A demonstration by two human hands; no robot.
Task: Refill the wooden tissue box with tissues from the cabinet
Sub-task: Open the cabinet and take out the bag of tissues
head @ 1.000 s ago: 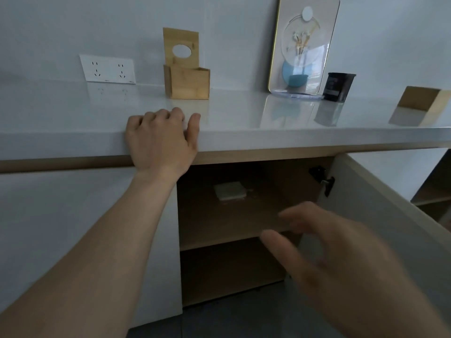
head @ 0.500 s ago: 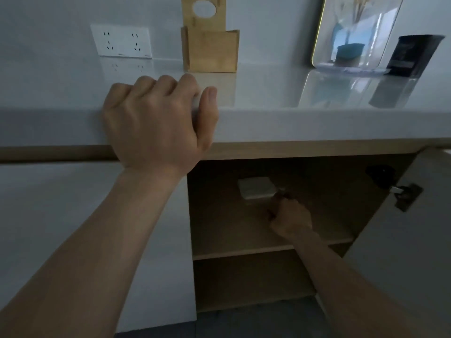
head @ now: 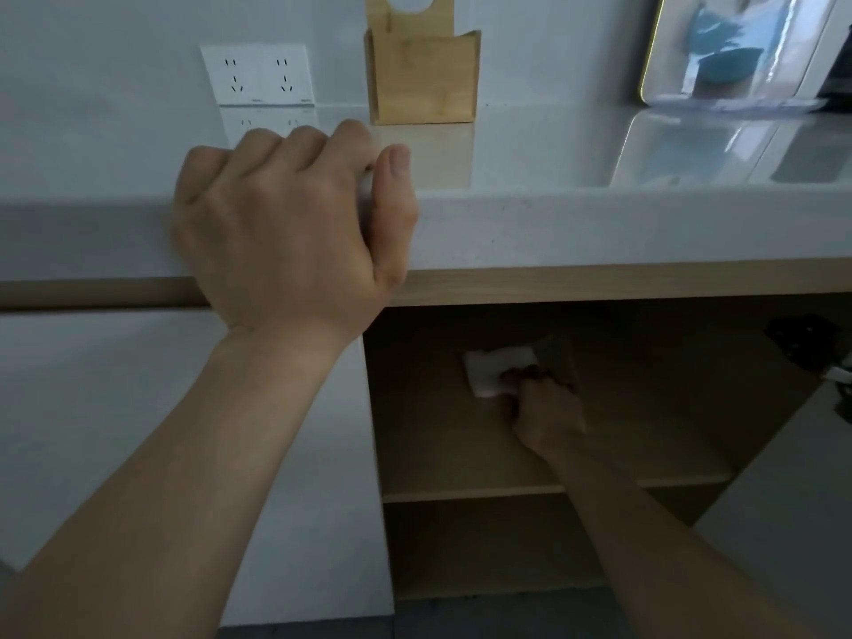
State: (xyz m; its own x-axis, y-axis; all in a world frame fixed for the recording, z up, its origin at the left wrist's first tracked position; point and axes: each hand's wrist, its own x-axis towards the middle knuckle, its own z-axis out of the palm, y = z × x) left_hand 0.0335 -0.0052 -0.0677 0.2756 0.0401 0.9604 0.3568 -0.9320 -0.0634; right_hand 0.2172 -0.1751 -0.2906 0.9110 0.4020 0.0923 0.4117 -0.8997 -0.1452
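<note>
White tissues (head: 500, 368) sit on the upper shelf (head: 461, 454) inside the cabinet (head: 599, 288); our right hand (head: 546, 410) pinches their near edge. Our left hand (head: 286, 223) clasps the countertop (head: 576, 214) rim, wooden tissue box (head: 422, 80) just beyond its fingertips.

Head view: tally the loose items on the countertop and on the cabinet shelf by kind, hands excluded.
Wooden tissue box: 1, on the countertop
Framed picture: 1, leaning on the wall
Dark item: 1, cut off at the right edge, kind unclear
White tissue pack: 1, on the cabinet shelf, gripped by the right hand
Total: 4
</note>
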